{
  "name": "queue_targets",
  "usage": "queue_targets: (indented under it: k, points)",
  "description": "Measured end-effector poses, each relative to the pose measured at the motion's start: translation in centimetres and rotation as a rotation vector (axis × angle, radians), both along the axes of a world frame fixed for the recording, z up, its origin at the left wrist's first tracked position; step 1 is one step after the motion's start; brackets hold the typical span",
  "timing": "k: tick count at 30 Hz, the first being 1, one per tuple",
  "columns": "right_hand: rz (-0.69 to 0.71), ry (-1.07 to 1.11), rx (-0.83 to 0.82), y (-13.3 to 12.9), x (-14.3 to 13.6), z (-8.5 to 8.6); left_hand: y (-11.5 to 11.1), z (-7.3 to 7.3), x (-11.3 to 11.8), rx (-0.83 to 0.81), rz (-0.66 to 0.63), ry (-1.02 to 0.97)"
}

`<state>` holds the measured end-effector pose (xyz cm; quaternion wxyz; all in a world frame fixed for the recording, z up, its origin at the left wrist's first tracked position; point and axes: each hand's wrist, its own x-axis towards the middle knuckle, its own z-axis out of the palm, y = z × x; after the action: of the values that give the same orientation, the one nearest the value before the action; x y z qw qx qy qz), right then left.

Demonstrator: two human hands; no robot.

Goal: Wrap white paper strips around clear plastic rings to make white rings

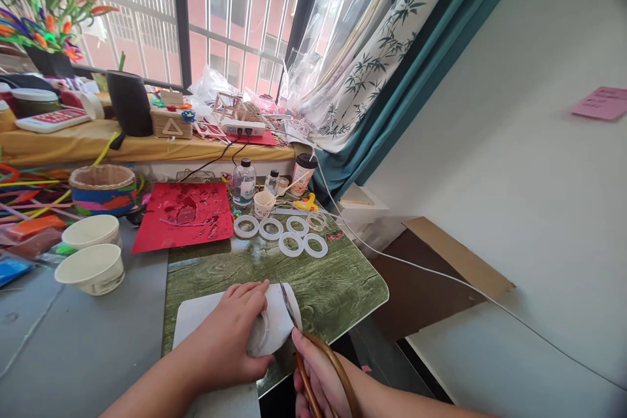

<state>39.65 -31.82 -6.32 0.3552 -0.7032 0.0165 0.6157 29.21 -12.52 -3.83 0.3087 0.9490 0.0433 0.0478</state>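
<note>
My left hand (235, 333) presses a sheet of white paper (200, 313) near the table's front edge. Its fingers and thumb straddle a round translucent piece (260, 334) lying on the paper; my palm hides part of it. Scissors (316, 366) with bronze-coloured handles are gripped in my right hand (318, 375). Their blades point up and away, at the right end of the paper. How far the blades are apart is hard to make out. Beyond the paper lie several translucent rings (291, 244) on the green table (343, 281).
A red sheet (196, 215) with dark glossy flakes lies behind. Two paper bowls (93, 271) stand left. Farther back are a clear bottle (243, 183), a small cup (264, 204), a lidded cup (304, 175) and a yellow glue gun (306, 202). A white cord (416, 264) runs along the right.
</note>
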Motion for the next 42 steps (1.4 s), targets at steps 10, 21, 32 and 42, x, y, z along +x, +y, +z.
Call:
queue_targets:
  k: [10,21,32,42]
  points:
    - [0.02,-0.085,0.1,-0.5,-0.4,-0.2,-0.1,0.0,0.0,-0.005,-0.009,-0.006]
    - [0.045,-0.182,0.133,-0.9,-0.6,-0.5,-0.3,0.1,0.0,0.003,-0.018,-0.034]
    - [0.099,-0.204,0.105,-0.8,-0.6,-0.1,-0.2,0.6,0.0,0.001,-0.022,-0.03]
    - [-0.004,0.054,0.011,0.6,0.3,0.1,-0.2,0.7,-0.4,-0.058,-0.036,-0.021]
